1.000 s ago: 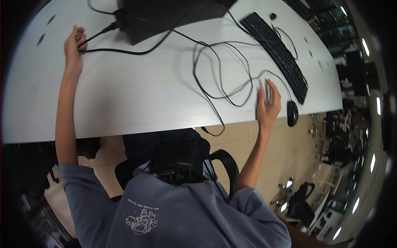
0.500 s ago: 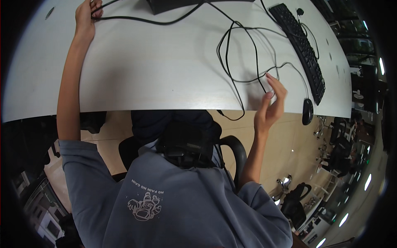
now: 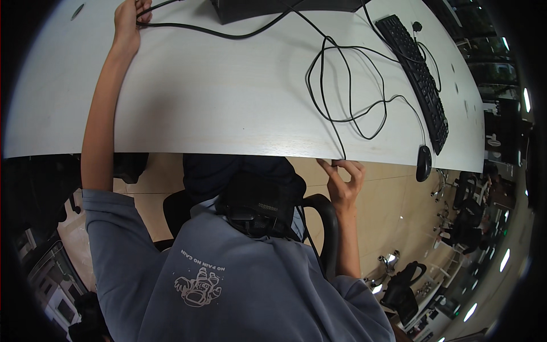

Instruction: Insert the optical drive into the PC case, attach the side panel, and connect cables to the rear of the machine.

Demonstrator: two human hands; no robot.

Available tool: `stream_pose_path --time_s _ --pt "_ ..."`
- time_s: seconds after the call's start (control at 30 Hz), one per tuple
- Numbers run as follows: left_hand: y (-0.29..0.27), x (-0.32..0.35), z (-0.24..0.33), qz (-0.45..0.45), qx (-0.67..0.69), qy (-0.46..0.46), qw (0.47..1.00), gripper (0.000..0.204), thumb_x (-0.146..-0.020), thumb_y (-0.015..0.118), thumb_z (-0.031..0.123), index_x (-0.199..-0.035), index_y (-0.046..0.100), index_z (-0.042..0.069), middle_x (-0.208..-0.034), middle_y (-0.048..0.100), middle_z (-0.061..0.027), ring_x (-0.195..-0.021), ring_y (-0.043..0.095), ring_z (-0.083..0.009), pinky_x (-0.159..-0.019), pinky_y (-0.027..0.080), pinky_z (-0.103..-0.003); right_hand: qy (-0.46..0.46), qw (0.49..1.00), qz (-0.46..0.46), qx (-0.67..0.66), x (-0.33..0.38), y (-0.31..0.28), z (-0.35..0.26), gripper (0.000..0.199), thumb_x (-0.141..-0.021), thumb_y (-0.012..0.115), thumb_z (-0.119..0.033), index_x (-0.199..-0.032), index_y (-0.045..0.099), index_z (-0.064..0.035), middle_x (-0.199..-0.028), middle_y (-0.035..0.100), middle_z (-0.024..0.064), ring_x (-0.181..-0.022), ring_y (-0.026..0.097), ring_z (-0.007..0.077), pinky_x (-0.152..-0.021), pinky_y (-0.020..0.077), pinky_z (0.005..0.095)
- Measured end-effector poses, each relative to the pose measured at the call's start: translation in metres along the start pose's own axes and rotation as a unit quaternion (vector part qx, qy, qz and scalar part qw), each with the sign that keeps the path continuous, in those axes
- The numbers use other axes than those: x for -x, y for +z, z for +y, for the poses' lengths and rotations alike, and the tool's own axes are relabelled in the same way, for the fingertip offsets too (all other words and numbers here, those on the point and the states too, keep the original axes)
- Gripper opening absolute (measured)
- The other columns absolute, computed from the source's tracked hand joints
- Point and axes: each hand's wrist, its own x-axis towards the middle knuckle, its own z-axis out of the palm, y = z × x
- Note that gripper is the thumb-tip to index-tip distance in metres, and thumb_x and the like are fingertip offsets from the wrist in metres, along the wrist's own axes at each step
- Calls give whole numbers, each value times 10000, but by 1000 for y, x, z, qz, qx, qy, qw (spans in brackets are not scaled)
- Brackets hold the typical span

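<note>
At the far left of the white desk (image 3: 228,102), my left hand (image 3: 127,27) has its fingers curled round a thick black cable (image 3: 233,36). That cable runs right toward a dark box-like object (image 3: 256,11) at the top edge. By the desk's near edge, my right hand (image 3: 345,185) pinches the end of a thinner black cable (image 3: 337,134) between thumb and fingers. The plug is mostly hidden by the fingertips. Loose loops of thin cable (image 3: 383,80) lie on the desktop beyond this hand.
Right of the loops lie a black keyboard (image 3: 419,85) and a black wired mouse (image 3: 423,164), the mouse at the desk's near edge. A chair armrest (image 3: 325,228) stands beside my right forearm. Another black chair (image 3: 403,290) is on the tiled floor at the lower right.
My right hand has come down from above the desk to its near edge and closed on the cable end that hung there. My left hand keeps its hold; the view has shifted slightly.
</note>
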Motion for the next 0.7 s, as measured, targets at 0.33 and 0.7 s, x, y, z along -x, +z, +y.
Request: stream_pose_path --time_s 0.33,0.7 --pt "9 6 -2 39 -25 2 999 333 -1018 521 381 -933 587 67 -615 445 60 -529 357 -46 -519 283 -226 -86 992 23 -87 -43 -32 17 230 -673 860 -48 -855 741 -123 -858 689 5 -760 639 168 -636 496 294" --pt "43 31 21 203 -182 233 933 293 -1005 544 330 -887 606 69 -695 543 38 -605 417 -85 -614 345 -289 82 918 34 -386 -178 -30 -8 57 -898 636 51 -871 684 68 -691 660 113 -528 643 142 -484 468 215"
